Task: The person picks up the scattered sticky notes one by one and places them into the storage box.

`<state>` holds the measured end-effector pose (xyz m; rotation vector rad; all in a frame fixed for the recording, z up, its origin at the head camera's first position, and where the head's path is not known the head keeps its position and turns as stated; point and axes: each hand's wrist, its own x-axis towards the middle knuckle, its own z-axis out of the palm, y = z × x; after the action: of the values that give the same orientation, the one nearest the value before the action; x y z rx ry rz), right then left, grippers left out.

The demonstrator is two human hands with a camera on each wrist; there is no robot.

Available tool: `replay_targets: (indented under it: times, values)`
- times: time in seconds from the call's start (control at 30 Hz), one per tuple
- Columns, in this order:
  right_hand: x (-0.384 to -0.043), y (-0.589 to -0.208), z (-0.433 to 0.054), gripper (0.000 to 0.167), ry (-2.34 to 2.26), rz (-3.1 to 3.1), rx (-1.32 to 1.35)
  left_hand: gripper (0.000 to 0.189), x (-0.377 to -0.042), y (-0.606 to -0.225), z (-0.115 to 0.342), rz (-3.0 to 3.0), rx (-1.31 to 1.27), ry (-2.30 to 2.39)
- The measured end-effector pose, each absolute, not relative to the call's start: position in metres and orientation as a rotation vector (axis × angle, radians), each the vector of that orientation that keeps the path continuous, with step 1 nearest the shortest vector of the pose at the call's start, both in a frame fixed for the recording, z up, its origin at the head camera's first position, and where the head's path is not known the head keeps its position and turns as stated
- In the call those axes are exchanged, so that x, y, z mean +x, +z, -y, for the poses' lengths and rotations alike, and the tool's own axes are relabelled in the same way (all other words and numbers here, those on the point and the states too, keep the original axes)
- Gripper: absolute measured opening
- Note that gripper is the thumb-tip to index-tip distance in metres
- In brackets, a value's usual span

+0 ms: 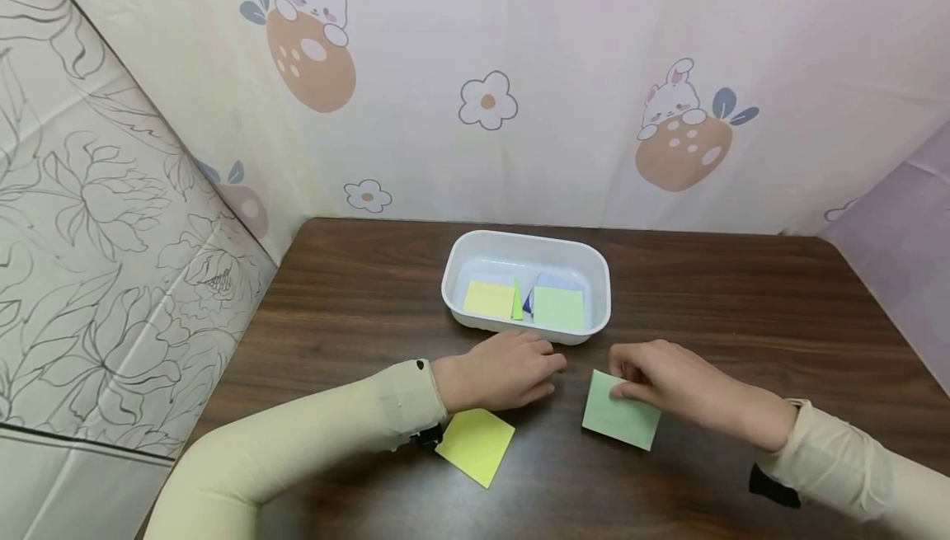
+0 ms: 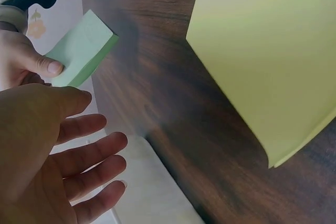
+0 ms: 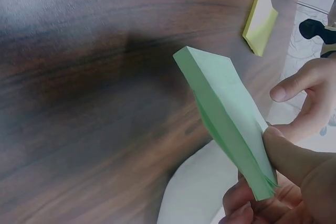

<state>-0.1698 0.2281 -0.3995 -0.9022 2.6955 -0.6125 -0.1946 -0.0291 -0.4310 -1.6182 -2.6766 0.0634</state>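
Observation:
A pad of green sticky notes (image 1: pixel 619 416) is pinched at its far edge by my right hand (image 1: pixel 679 379), thumb on top and fingers curled beneath. The right wrist view shows the green pad (image 3: pixel 226 108) tilted above the table, its thick side visible. My left hand (image 1: pixel 505 371) reaches in front of the white tray, holding nothing, with its fingers loosely bent and spread in the left wrist view. Below the left wrist lies a yellow sticky-note pad (image 1: pixel 477 447) on the table, seen large in the left wrist view.
Behind the hands stands a white plastic tray (image 1: pixel 519 239). In it, a pale yellow pad (image 1: pixel 488 298) lies on the left and a pale green pad (image 1: pixel 559 308) on the right, over purple ones. A patterned curtain (image 1: pixel 557 136) borders the dark wooden table (image 1: pixel 356 301).

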Motion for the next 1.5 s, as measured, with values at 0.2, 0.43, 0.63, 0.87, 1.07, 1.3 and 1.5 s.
replay_targets:
  times: [0.2,0.43,0.63,0.87,1.07,1.3,1.5]
  values:
    - [-0.172,-0.395,-0.227,0.023,-0.630,-2.711,-0.930,0.030,-0.198,-0.428,0.030,2.666,-1.607,0.064]
    - [-0.176,-0.389,-0.224,0.022,-0.641,-2.686,-0.901,0.030,-0.198,-0.425,0.032,2.675,-1.594,0.034]
    - [-0.182,-0.386,-0.224,0.023,-0.642,-2.717,-0.885,0.027,-0.199,-0.422,0.033,2.689,-1.574,0.033]
    - [-0.189,-0.381,-0.221,0.023,-0.646,-2.743,-0.861,0.028,-0.201,-0.418,0.035,2.714,-1.544,0.008]
    - [-0.193,-0.377,-0.218,0.023,-0.634,-2.772,-0.894,0.026,-0.203,-0.416,0.037,2.697,-1.530,0.000]
    - [-0.200,-0.372,-0.214,0.022,-0.627,-2.805,-0.913,0.026,-0.207,-0.416,0.040,2.730,-1.504,0.003]
    - [-0.204,-0.370,-0.211,0.022,-0.604,-2.842,-0.932,0.028,-0.209,-0.415,0.043,2.733,-1.486,0.005]
